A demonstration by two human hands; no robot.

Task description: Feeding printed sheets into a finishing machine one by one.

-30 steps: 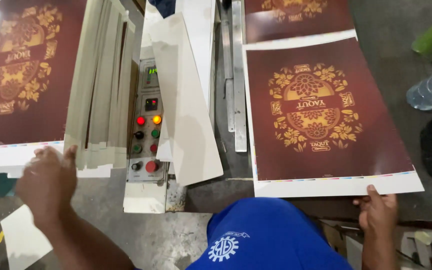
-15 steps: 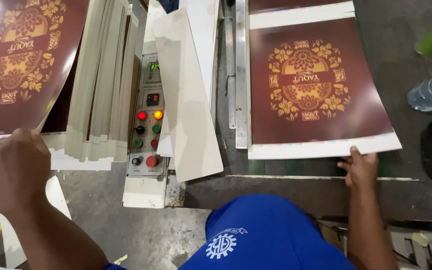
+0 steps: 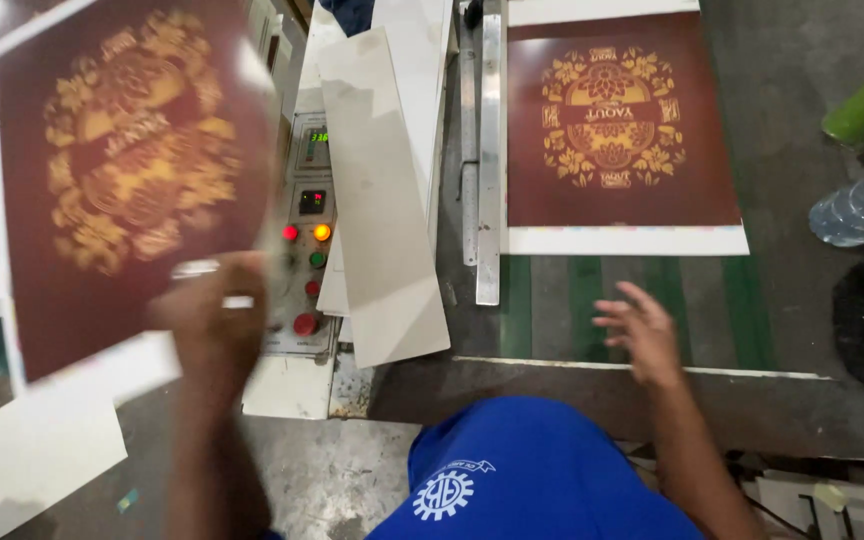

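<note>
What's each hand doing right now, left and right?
Left hand: closed on a maroon printed sheet, lifted.
Right hand: open, empty, fingers spread above the green belts.

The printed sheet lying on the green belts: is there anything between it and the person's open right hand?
Nothing visible. The right hand hovers open over the green belts, just short of the sheet and its white lower edge. Only bare belt lies between them. The metal bar sits off to the side.

Even indoor light, motion blur at left, sharp centre, dim right edge
</note>
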